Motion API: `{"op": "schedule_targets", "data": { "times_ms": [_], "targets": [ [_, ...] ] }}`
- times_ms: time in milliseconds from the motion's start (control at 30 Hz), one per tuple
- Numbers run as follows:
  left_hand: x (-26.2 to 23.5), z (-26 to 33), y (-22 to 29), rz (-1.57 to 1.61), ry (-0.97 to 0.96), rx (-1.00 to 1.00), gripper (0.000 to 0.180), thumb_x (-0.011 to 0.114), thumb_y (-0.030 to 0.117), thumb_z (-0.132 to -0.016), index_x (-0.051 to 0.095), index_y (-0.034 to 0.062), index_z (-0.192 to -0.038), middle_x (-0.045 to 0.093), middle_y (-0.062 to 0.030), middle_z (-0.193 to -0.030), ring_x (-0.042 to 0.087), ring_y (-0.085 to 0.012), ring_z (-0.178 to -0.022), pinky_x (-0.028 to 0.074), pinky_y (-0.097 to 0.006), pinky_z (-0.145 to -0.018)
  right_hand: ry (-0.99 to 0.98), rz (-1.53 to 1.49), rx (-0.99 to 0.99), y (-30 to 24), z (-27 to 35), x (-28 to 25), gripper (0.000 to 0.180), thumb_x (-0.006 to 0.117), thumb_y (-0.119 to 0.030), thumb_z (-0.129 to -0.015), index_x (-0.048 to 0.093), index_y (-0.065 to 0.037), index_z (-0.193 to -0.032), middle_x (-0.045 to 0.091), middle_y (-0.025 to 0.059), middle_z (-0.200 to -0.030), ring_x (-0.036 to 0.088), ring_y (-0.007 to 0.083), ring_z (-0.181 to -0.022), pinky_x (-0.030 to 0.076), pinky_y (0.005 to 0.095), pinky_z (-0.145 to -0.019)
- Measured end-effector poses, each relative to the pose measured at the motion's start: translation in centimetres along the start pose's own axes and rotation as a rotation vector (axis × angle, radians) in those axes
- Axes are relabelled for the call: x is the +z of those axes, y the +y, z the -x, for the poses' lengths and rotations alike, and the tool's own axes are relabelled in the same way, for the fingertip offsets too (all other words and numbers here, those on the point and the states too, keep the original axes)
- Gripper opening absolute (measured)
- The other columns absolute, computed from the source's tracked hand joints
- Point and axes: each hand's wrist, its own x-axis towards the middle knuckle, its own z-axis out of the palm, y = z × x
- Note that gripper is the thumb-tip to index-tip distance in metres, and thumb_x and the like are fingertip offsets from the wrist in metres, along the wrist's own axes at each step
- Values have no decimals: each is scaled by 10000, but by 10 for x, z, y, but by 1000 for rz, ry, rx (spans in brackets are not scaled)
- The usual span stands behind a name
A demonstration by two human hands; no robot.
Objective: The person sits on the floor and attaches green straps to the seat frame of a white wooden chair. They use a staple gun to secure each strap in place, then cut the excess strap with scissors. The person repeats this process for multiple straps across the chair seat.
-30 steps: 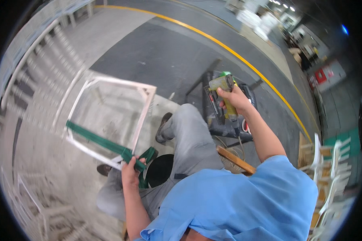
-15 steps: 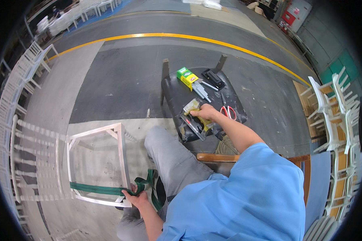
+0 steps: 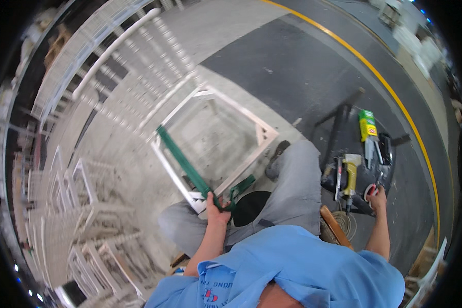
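Observation:
A white wooden chair (image 3: 161,108) with a beaded spindle back and an open seat frame lies in front of me on the left. Green webbing strap (image 3: 179,154) runs across one side of the frame. My left hand (image 3: 219,209) is closed on the strap at the near rail, its loose end hanging beyond. On the right, my right hand (image 3: 379,198) grips red-handled scissors (image 3: 370,191) at the edge of a black chair seat (image 3: 359,154). A yellow pneumatic staple gun (image 3: 350,174) lies on that seat, out of my hands.
A green and yellow box (image 3: 367,124) with staple strips (image 3: 372,151) sits on the black seat, beside a black object (image 3: 385,149). A coiled hose (image 3: 347,226) lies near my wooden chair arm (image 3: 336,227). Several white chairs (image 3: 92,226) stand at the left.
My right hand has let go of the staple gun, now on the black seat, and has taken the scissors. My view has turned left; my left hand still holds the strap.

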Motion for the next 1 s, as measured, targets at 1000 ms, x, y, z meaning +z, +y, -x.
{"op": "schedule_targets", "data": {
  "times_ms": [1000],
  "targets": [
    [-58,67,107,-369,-575,200,257,594,123,-1021,649,-45,-1209,760,-161,-984,737,-207,-777,610,-330,-601,-649,342,-2198,-432,279,175,462,776,-479,-809,663,-244,-1190,650,85,-990,669,272,-975,399,439,-865]
  ]
}}
